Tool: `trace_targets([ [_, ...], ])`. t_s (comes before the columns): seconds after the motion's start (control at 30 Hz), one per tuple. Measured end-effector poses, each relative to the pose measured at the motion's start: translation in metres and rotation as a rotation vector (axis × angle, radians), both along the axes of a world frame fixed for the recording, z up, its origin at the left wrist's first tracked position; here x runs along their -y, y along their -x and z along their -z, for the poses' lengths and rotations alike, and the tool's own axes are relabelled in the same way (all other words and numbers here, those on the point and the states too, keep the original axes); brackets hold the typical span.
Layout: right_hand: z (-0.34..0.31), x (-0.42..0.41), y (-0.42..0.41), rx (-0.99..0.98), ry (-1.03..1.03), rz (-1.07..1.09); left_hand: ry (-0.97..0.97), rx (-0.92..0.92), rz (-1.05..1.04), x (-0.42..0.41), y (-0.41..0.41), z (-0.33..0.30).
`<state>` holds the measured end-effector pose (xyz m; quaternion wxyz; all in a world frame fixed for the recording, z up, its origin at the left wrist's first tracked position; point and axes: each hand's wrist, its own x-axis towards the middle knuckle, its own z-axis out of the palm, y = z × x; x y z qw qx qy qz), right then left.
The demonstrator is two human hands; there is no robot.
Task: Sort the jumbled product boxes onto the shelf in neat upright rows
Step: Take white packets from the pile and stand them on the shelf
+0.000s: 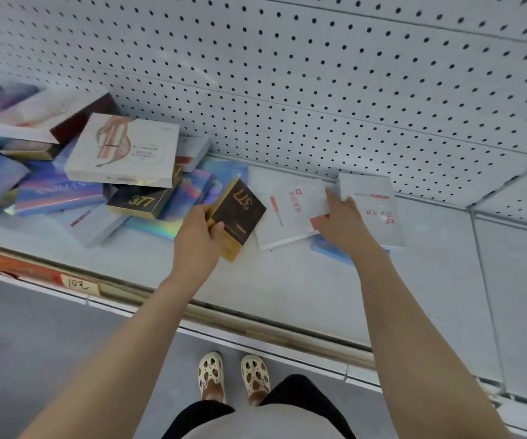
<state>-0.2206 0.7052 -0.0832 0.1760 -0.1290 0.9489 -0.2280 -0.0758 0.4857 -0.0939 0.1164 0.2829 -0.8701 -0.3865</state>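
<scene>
- Two hands work the shelf together: the left hand grips a black-and-gold "377" box by its near edge, thumb on top and fingers curled beneath, holding it tilted just above the shelf floor.
- The right hand rests on a white box with red print, fingers lying fairly straight over it; whether they hook its far edge I cannot tell.
- A second white box lies flat just beside it, against the pegboard back, with a blue box partly under both.
- To do this step well, I judge each box should be tipped onto its narrow end and backed against the pegboard, like with like.
- The jumbled pile at left, with another "377" box under a pale illustrated box, crowds that side; the flat white boxes occupy the space where a row could begin.
- A price strip runs along the shelf's front lip.
</scene>
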Motion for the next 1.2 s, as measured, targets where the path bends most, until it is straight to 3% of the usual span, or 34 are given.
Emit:
trace_targets([
  [0.13,-0.010,0.000,-0.002,0.004,0.469,0.300,-0.007,0.007,-0.028,-0.008,-0.003,0.001],
  [0.23,-0.007,0.009,-0.019,0.117,0.830,0.590,-0.032,0.027,-0.061,-0.012,-0.008,0.002],
  [0.4,-0.005,0.020,-0.044,0.345,1.096,0.678,-0.293,-0.018,-0.168,-0.013,-0.020,-0.004],
  [0.57,-0.021,0.010,-0.068,0.182,1.119,0.775,-0.755,-0.061,-0.156,-0.006,-0.042,-0.018],
  [0.7,-0.038,-0.003,-0.109,0.101,1.176,0.829,-0.884,-0.105,-0.008,-0.002,-0.073,-0.027],
  [1.03,-0.044,-0.042,-0.265,-0.193,1.089,1.096,-0.647,0.000,0.301,0.002,-0.143,-0.024],
  [1.2,-0.041,-0.086,-0.328,-0.270,1.097,1.256,-0.735,0.028,0.317,-0.045,-0.156,-0.028],
])
